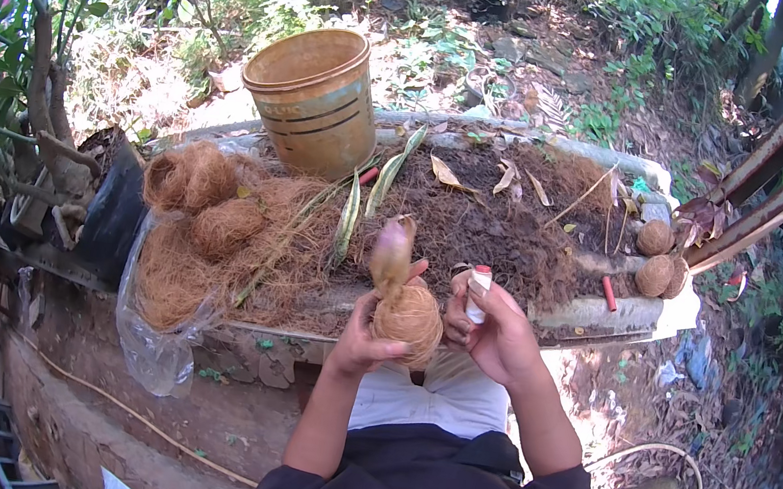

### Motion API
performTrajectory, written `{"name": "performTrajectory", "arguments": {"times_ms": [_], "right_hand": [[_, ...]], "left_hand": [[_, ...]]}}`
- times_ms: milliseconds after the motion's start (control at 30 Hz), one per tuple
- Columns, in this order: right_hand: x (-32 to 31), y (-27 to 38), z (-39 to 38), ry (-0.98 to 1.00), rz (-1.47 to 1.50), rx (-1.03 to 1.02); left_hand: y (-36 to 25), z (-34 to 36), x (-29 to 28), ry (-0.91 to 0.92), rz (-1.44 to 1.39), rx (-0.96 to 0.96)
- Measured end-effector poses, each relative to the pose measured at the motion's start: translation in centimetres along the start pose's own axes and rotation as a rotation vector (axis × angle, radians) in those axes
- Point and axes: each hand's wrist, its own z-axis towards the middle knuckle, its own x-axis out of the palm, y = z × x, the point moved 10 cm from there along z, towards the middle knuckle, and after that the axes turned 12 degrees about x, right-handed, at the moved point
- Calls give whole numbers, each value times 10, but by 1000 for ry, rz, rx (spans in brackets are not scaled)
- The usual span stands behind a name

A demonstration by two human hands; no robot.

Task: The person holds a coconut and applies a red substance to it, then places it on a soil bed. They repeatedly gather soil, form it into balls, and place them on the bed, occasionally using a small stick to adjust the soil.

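Close in front of me, my left hand (361, 341) is wrapped round a brown coconut-fibre ball (409, 322). From the ball's top rises a pale purple and tan plant shoot or bulb (392, 253); which of these I cannot tell. Just to the right, my right hand (497, 333) grips a small white cylinder with a reddish end (477, 297), perhaps a thread spool, its fingers curled close beside the ball. No thread between them can be made out. Beyond both hands lies dark, loose soil or fibre (473, 226) on a slab.
Loose coconut fibre (185, 272) and fibre clumps cover the slab's left side, over a clear plastic sheet (150, 351). A tan bucket (319, 121) stands behind. Several finished-looking fibre balls (652, 275) and a red tube (610, 293) sit at right. Long variegated leaves (347, 224) lie mid-slab.
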Motion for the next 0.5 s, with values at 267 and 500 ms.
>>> {"name": "performTrajectory", "arguments": {"times_ms": [267,500], "right_hand": [[-6,17,-5,-252,-174,-241],[15,41,-10,-337,-641,-268]], "left_hand": [[10,7,5,-333,87,7],[1,2,-2,-286,539,27]]}}
